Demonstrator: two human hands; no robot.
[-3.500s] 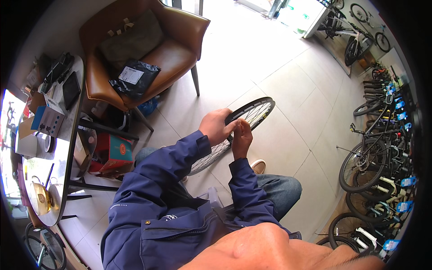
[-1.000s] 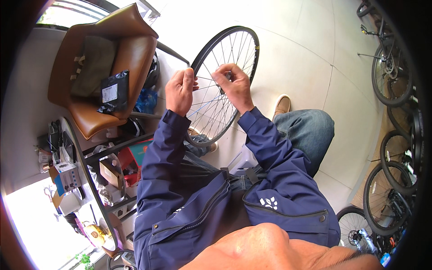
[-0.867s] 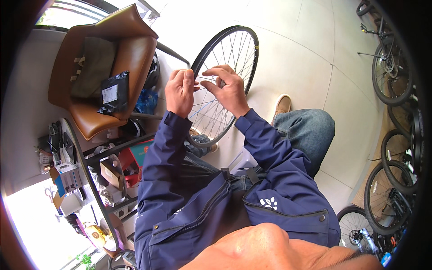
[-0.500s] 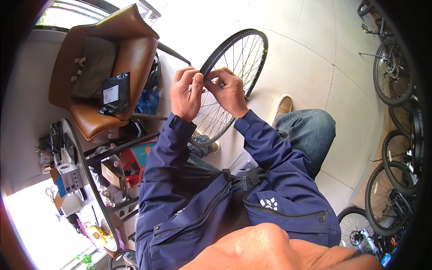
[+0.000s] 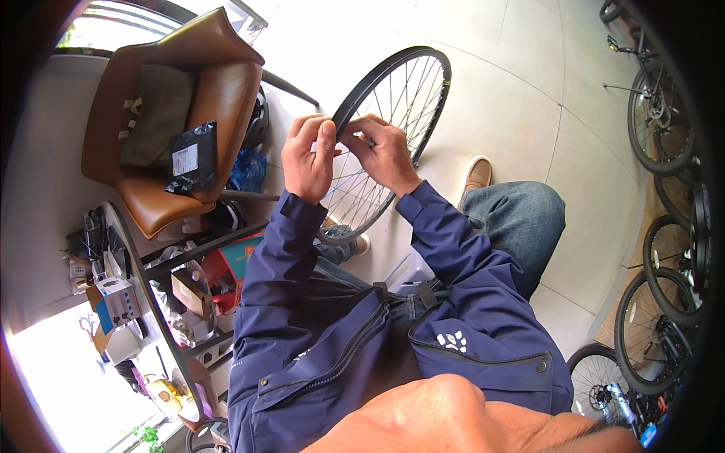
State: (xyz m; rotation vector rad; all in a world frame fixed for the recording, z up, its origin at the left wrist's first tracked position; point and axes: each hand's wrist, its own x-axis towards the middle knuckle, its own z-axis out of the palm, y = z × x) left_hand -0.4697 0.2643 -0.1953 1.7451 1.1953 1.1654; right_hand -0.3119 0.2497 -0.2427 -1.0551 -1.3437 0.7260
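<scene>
The wheel [image 5: 361,84], tilted to the left of the right shoe [image 5: 476,174], is already spoked, its left edge clasped by the left hand [image 5: 308,160], though whether anything is pinched by the right hand [image 5: 387,156] just beside it, or left undone, cannot be told.

Pale tiled floor [image 5: 521,90], brightly lit; brown armchair [image 5: 231,90] near grey wall [image 5: 53,189]; cluttered table [image 5: 159,320]; window [image 5: 124,30] upper left.

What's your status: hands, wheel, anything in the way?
Left hand, right hand together at the left edge of the wheel; exact grip hidden. No obstruction seen at the hands. Chair farther left.
</scene>
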